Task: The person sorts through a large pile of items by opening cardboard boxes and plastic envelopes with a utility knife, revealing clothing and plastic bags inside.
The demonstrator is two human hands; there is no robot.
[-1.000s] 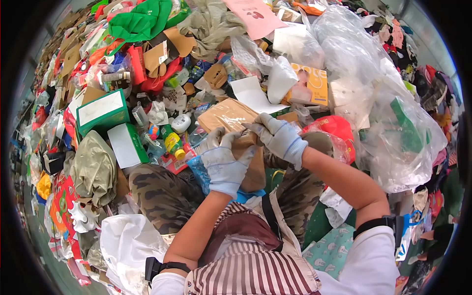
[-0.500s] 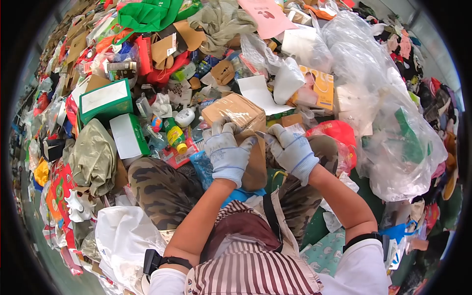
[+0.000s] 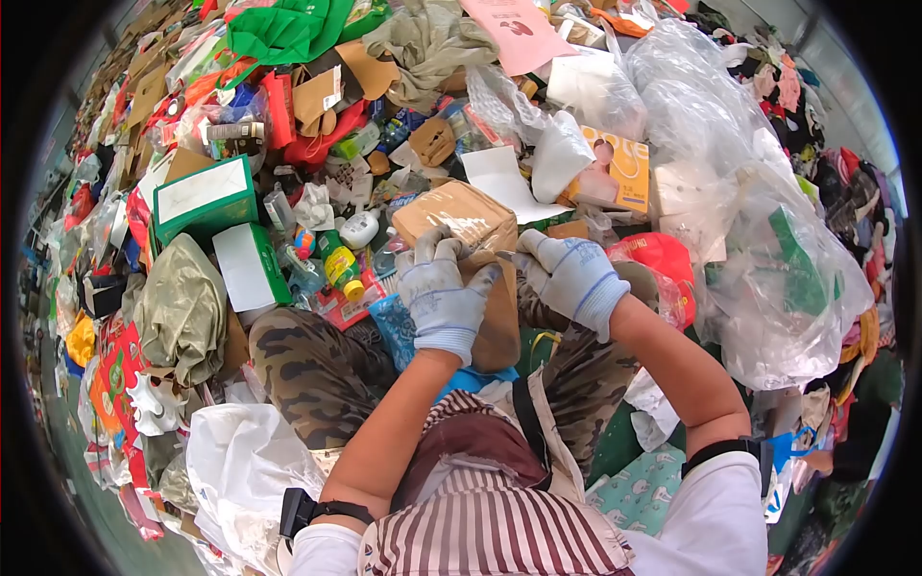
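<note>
A brown cardboard box with shiny tape stands between my knees, its near side reaching down toward my lap. My left hand, in a pale glove with dirty fingertips, grips the box at its near edge, with the thumb stretched to the right. My right hand, gloved too, is beside the box's right edge with its fingers pinched together. A small thin light piece shows at those fingertips; what it is I cannot make out. Under the box lies blue plastic.
Mixed waste surrounds me. A yellow bottle and green-and-white boxes lie to the left. An orange box, a red plastic bag and large clear plastic bags are on the right.
My right hand has moved slightly right and up, a little away from the box's edge. My left hand and the box stay almost where they were.
</note>
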